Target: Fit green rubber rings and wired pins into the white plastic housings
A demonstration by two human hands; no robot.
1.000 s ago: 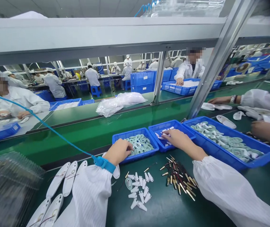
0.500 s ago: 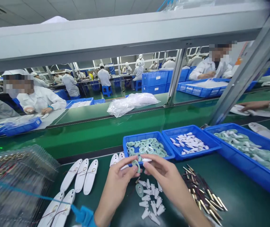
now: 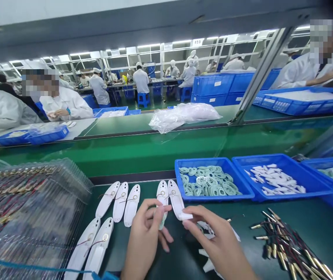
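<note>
My left hand [image 3: 146, 237] is low at the middle of the green bench, its fingers pinched on a pale green ring [image 3: 162, 222] just below a white oblong shell [image 3: 162, 195]. My right hand [image 3: 219, 243] reaches in from the right, with a small white plug [image 3: 186, 216] at its fingertips. That plug sits at the end of a second white shell [image 3: 176, 199]. Several more white shells [image 3: 107, 199] lie in rows left of my hands. Loose white pieces [image 3: 209, 264] are partly hidden under my right hand.
Blue trays of green rings [image 3: 201, 161] and white plugs [image 3: 260, 158] stand at the bench's back edge, with a third tray [image 3: 330, 161] at right. Brass pins with wires [image 3: 286, 245] lie right. A clear stacked tray [image 3: 29, 202] sits left. Co-workers sit across the belt.
My view has swung right and up, so the trays sit further right. My hands have moved apart slightly, and two white shells now lie upright between them beside the plug.
</note>
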